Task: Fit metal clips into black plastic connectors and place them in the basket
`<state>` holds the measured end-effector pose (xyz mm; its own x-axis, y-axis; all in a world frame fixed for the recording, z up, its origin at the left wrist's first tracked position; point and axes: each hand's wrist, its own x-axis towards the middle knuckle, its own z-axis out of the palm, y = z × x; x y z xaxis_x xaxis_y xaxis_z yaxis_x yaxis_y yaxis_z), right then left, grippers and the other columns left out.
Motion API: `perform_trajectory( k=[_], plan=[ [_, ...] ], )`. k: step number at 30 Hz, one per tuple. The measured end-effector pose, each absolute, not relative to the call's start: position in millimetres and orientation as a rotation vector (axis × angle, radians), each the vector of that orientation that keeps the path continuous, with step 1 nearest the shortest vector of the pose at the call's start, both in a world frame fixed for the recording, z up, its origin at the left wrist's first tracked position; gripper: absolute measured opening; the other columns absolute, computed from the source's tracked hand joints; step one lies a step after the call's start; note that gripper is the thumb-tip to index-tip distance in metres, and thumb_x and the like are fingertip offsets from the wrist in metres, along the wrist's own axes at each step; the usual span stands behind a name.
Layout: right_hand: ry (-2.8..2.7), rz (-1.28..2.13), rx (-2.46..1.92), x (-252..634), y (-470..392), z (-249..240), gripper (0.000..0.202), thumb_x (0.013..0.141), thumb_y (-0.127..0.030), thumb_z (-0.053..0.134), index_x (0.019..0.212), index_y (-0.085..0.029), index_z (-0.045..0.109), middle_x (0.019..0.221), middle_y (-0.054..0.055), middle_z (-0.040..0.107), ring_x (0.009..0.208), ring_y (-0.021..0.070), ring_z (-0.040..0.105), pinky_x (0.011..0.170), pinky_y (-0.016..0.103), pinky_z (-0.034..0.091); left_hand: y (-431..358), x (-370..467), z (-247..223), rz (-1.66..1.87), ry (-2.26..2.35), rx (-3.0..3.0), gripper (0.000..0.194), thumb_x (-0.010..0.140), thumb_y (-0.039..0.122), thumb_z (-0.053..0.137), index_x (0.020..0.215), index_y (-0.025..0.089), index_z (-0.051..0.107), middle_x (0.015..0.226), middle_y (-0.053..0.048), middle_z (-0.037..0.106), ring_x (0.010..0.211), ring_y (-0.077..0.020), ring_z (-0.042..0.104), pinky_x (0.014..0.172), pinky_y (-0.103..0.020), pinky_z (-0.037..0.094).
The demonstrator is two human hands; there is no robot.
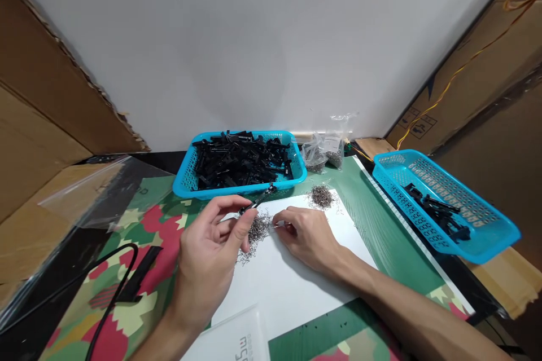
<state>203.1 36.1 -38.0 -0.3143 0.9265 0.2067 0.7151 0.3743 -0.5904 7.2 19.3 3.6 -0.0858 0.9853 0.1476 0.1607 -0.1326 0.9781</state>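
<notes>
My left hand (218, 231) pinches a slim black plastic part (263, 196) between thumb and fingers, its far end pointing up and to the right. Beneath and beside it, a pile of small metal springs (258, 231) lies on a white sheet (292, 287). At the right edge of this pile, my right hand (307, 234) has thumb and index finger pressed together. Something thin and metallic shows at those fingertips, too small to name for certain. A second small heap of metal pieces (322, 196) sits at the sheet's far corner.
A blue basket (180, 183) full of black parts stands behind the sheet. Another blue basket (486, 237), holding several black parts, is at the right. Clear bags (324, 152) of metal pieces lie near the wall. A white box (231, 338) is in front; a black cable (114, 287) runs left.
</notes>
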Motion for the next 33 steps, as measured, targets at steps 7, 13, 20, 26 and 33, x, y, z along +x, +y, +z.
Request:
perform_trajectory(
  k=[7, 13, 20, 26, 33],
  plan=[
    [-2.195, 0.579, -1.390, 206.2, 39.7, -35.4, 0.022, 0.092, -0.014, 0.065, 0.104, -0.024, 0.080, 0.094, 0.001, 0.082, 0.079, 0.0171, 0.070, 0.068, 0.027, 0.035, 22.1, 8.2, 3.5, 1.332, 1.337, 1.400, 0.025, 0.093, 0.040, 0.081, 0.108, 0.024, 0.070, 0.081, 0.003, 0.068, 0.050, -0.0066, 0.056, 0.040, -0.018, 0.037],
    [-2.324, 0.522, -1.449, 206.0, 44.0, -29.7, 0.018, 0.098, -0.018, 0.060, 0.106, -0.024, 0.075, 0.094, 0.002, 0.082, 0.074, 0.0179, 0.068, 0.063, 0.029, 0.027, 23.8, 8.9, 5.3, 1.333, 1.344, 1.381, 0.029, 0.090, 0.046, 0.082, 0.106, 0.025, 0.070, 0.085, 0.002, 0.069, 0.049, -0.0066, 0.055, 0.038, -0.019, 0.033],
    [-2.383, 0.525, -1.393, 213.8, 42.3, -28.0, 0.017, 0.096, -0.017, 0.059, 0.108, -0.021, 0.071, 0.088, 0.003, 0.079, 0.069, 0.0170, 0.063, 0.061, 0.031, 0.023, 23.7, 7.3, 8.2, 1.270, 1.374, 1.510, 0.023, 0.094, 0.045, 0.078, 0.108, 0.027, 0.078, 0.067, 0.005, 0.060, 0.047, -0.0077, 0.049, 0.040, -0.021, 0.033],
    [-2.104, 0.677, -1.502, 209.7, 40.4, -28.2, 0.008, 0.095, -0.025, 0.067, 0.099, -0.022, 0.072, 0.078, -0.002, 0.075, 0.068, 0.0144, 0.060, 0.063, 0.027, 0.028, 22.8, 4.8, 2.6, 1.329, 1.334, 1.695, 0.012, 0.094, 0.039, 0.080, 0.103, 0.033, 0.086, 0.091, 0.003, 0.063, 0.060, -0.0079, 0.055, 0.050, -0.023, 0.042],
    [-2.103, 0.717, -1.542, 203.4, 47.2, -29.2, 0.007, 0.096, -0.028, 0.072, 0.095, -0.027, 0.079, 0.084, -0.002, 0.079, 0.075, 0.0162, 0.066, 0.065, 0.028, 0.030, 23.5, 5.1, 0.8, 1.333, 1.325, 1.709, 0.009, 0.095, 0.035, 0.079, 0.099, 0.031, 0.086, 0.092, 0.002, 0.065, 0.066, -0.0105, 0.057, 0.053, -0.025, 0.042]
  ],
)
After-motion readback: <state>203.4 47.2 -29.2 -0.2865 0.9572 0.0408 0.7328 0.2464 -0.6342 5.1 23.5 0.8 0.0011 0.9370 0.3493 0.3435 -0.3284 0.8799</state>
